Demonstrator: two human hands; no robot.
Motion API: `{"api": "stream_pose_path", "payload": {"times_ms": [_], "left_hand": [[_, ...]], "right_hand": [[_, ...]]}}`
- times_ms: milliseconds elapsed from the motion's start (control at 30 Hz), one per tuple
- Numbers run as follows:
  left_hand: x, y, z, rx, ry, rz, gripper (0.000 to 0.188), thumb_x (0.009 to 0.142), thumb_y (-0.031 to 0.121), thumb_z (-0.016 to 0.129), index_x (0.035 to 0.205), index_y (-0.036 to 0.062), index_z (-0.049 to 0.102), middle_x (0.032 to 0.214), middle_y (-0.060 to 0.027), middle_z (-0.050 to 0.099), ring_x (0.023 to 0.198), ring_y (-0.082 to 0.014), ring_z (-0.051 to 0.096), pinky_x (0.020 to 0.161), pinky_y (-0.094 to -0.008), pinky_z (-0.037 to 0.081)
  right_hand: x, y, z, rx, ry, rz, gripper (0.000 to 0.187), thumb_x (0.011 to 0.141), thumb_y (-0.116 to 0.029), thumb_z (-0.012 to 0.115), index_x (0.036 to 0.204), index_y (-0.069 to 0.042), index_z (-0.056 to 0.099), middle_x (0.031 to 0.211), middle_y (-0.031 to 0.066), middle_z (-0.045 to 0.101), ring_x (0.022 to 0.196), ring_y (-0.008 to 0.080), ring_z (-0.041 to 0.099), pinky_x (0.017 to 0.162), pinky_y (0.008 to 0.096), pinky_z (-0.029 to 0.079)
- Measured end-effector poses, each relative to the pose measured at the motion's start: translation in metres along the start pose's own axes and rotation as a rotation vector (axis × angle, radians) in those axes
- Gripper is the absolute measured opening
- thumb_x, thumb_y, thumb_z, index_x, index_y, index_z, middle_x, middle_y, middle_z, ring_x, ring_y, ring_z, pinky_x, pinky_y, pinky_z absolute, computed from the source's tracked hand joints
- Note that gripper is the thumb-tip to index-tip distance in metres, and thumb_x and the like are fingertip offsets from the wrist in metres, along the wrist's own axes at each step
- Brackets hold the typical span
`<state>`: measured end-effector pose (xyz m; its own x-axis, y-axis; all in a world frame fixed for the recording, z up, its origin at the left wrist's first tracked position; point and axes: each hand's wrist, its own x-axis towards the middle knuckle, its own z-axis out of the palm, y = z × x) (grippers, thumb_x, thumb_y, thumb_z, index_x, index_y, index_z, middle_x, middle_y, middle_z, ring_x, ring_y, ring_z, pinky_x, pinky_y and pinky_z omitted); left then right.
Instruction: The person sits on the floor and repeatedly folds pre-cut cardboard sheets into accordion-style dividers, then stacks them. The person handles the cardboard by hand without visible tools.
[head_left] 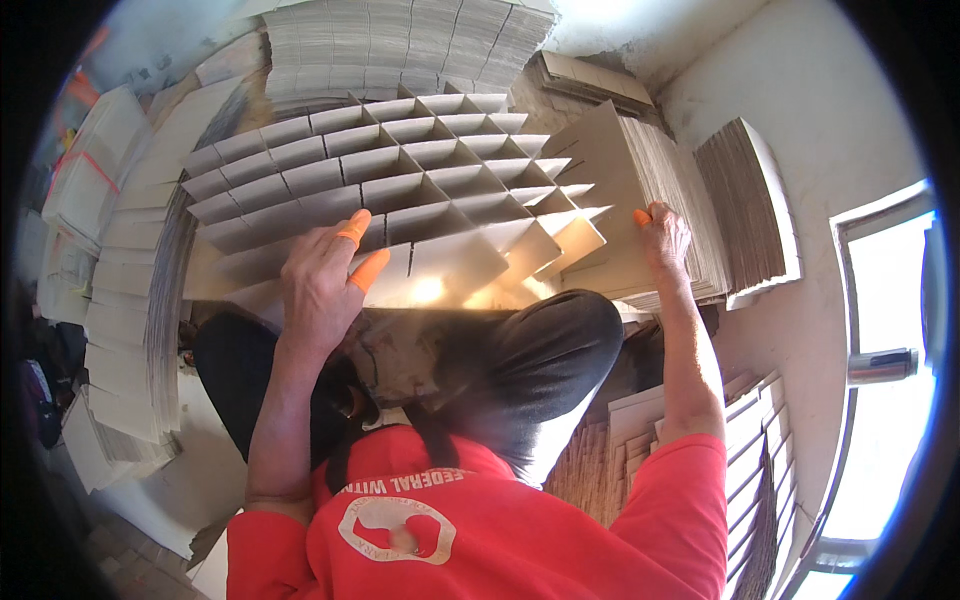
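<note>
A partition grid of interlocked grey cardboard strips (pixel 440 185) stands in front of me, its slots forming many open cells. My left hand (pixel 325 270) is at its near left side, with orange covers on the thumb and a finger. Those fingers are apart and lie against the nearest strips. To the right, a stack of cardboard sheets (pixel 688 200) leans with its edges showing. My right hand (pixel 665 240) is over that stack, fingers curled in and an orange cover on one tip. Whatever it may pinch is hidden.
A tall bundle of cardboard (pixel 400 45) stands behind the grid. More stacked strips (pixel 130 290) line the left side. Another sheet stack (pixel 745 205) leans by the right wall, near a bright window (pixel 890 310). Slotted cardboard pieces (pixel 740 470) lie beside my right arm.
</note>
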<state>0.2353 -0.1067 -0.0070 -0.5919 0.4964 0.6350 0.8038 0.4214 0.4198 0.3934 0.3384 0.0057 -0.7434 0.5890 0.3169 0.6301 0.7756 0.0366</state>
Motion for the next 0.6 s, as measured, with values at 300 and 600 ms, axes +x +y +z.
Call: {"api": "stream_pose_path", "payload": {"times_ms": [300, 600], "left_hand": [[-0.009, -0.011, -0.010, 0.004, 0.048, -0.044, 0.043, 0.071, 0.010, 0.083, 0.111, -0.0003, 0.069, 0.101, -0.0137, 0.071, 0.090, -0.0297, 0.066, 0.081, -0.0393, 0.052], [-0.015, -0.010, -0.013, 0.025, -0.002, -0.030, 0.041, 0.073, 0.016, 0.081, 0.109, 0.0016, 0.069, 0.095, -0.0130, 0.071, 0.087, -0.0288, 0.065, 0.079, -0.0394, 0.051]], "right_hand": [[0.004, -0.014, -0.054, 0.379, 0.399, 0.147, 0.016, 0.081, -0.011, 0.065, 0.091, -0.003, 0.074, 0.081, 0.0157, 0.069, 0.066, 0.0290, 0.065, 0.066, 0.0359, 0.051], [0.048, -0.048, -0.162, 0.280, 0.615, -0.094, 0.015, 0.090, -0.008, 0.066, 0.102, 0.001, 0.070, 0.085, 0.0148, 0.072, 0.072, 0.0164, 0.067, 0.065, 0.0314, 0.053]]}}
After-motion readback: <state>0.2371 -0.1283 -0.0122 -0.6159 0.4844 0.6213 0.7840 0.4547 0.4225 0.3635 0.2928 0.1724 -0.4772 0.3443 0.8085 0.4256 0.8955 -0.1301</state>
